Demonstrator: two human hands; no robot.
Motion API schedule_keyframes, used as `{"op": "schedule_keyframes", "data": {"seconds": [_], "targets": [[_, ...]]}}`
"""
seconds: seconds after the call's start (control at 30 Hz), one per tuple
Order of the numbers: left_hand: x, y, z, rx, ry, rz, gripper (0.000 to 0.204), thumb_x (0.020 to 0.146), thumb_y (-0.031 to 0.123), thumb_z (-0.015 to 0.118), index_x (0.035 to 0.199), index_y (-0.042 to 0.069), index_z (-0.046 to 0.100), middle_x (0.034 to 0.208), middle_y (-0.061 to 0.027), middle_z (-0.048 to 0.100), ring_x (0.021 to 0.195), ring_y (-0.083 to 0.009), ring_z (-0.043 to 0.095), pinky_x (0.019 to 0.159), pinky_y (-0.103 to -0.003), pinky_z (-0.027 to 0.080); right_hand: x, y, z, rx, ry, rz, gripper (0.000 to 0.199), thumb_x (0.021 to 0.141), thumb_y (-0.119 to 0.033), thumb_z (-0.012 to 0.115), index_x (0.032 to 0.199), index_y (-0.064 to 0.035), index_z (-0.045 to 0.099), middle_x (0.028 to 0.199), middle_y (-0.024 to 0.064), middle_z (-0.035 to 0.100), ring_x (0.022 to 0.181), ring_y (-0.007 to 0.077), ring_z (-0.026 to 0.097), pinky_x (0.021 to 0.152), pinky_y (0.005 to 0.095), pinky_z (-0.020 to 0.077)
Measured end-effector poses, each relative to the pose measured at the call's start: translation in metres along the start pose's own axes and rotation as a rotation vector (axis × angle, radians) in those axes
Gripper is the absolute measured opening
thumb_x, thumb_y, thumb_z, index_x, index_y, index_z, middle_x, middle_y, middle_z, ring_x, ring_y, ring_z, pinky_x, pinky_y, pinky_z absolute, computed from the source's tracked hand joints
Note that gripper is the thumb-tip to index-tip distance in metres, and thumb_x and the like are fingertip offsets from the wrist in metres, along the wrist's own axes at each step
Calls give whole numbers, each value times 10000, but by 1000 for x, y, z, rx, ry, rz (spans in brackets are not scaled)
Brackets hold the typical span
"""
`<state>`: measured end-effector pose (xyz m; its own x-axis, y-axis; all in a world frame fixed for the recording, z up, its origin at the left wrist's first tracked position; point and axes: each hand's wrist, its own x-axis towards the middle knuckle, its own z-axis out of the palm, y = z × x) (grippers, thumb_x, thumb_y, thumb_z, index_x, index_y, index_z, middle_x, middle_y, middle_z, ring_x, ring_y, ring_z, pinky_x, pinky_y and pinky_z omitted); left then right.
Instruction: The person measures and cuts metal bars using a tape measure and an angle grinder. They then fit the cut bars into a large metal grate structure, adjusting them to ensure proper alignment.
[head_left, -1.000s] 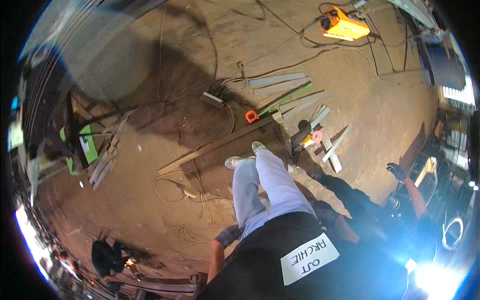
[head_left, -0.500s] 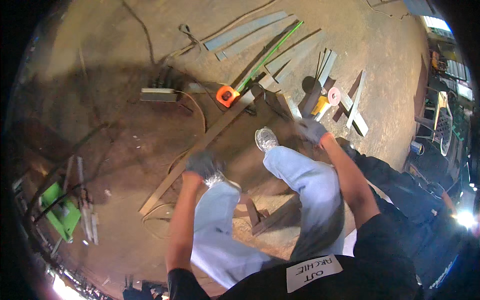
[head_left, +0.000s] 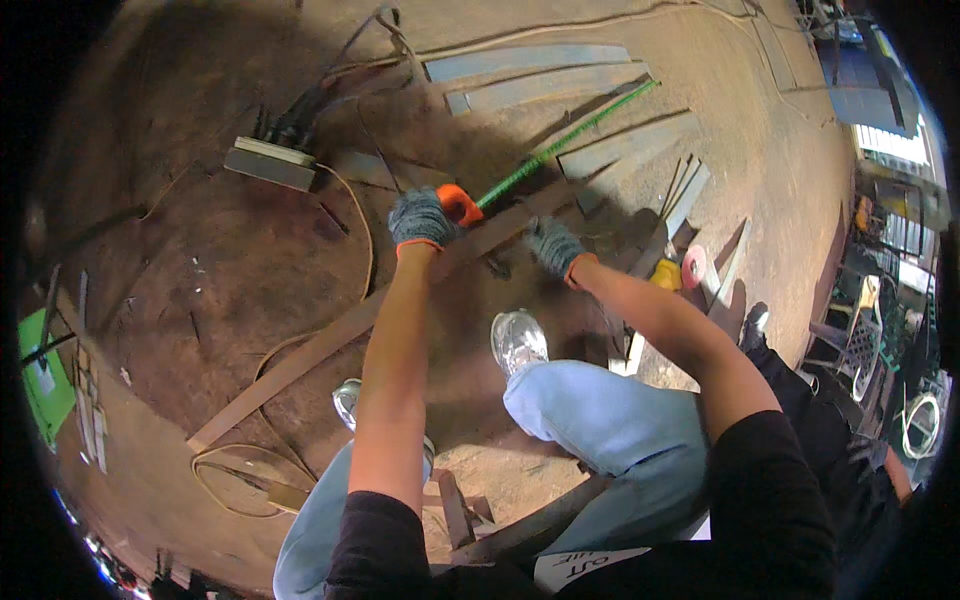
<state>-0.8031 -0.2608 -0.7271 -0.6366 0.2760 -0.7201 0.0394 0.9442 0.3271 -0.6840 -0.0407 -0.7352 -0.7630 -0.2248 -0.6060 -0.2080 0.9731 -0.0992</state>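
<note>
Both my hands wear grey knit gloves with orange cuffs. My left hand (head_left: 422, 220) is closed on the left side of an orange tape measure (head_left: 460, 206); its palm side is hidden. From the case, a green tape blade (head_left: 570, 143) runs out to the far right, past the end of a long brown metal bar (head_left: 330, 340). This bar lies slantwise on the floor, passing just below the tape measure. Beside the bar's right part is my right hand (head_left: 557, 249), its fingers partly bent and slightly blurred, with nothing visible in them.
Grey metal strips (head_left: 530, 62) lie at the far side. A yellow power tool (head_left: 667, 274) with a pink disc (head_left: 694, 267) rests to the right. Cables (head_left: 368, 240) cross the floor near a grey block (head_left: 270, 163). Another person's dark-clothed legs (head_left: 800, 400) are at right.
My left hand has moved up and forward from near my left shoe to the tape measure and taken hold of it. My right hand has moved left, toward the brown bar. The view has shifted.
</note>
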Motion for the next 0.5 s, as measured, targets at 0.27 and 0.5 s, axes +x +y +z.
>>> {"op": "schedule_keyframes", "data": {"seconds": [0.27,0.5], "targets": [[-40,-12,-1,-547,121,284,607,618,390,786,1067,39,578,1005,-166,618,914,-304,603,811,-378,472,-37,-114,-36,246,-533,-553,315,814,-189,532,1090,-41,569,961,176,636,880,343,611,737,434,482],[-94,16,45,-705,397,395,535,637,239,791,1050,46,511,1023,-114,515,943,-263,534,808,-384,456,-88,-178,-17,-95,-670,-969,242,761,-168,586,955,-58,678,991,135,666,932,316,630,764,407,508]]}}
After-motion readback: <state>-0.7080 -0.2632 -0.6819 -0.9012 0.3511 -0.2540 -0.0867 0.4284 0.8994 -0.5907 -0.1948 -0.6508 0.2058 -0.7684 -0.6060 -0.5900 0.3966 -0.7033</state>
